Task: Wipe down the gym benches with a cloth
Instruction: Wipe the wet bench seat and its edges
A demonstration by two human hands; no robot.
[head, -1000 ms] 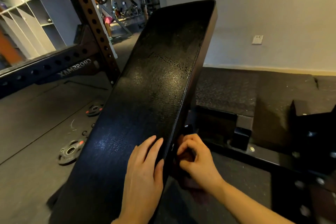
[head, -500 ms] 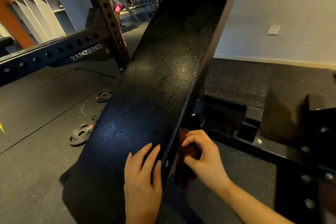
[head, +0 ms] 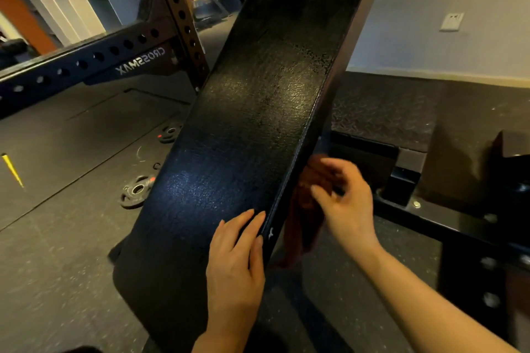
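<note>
Dark rubber floor (head: 66, 252) of a gym fills the lower part of the view, with a pale wall (head: 447, 3) at 2 o'clock and a black rack beam (head: 86, 63) at 10 o'clock, and two weight plates (head: 136, 191) lie on the floor at 9 o'clock. From 6 o'clock toward 12 o'clock runs the black padded bench (head: 252, 123), tilted upward, and the left hand (head: 233, 261) rests flat on its top near the right edge with straight fingers, holding nothing. At 4 o'clock the right hand (head: 345, 203) curls its fingers around a dark reddish cloth (head: 304, 209) and holds it against the right side edge of the bench, where part of the cloth hangs down.
</note>
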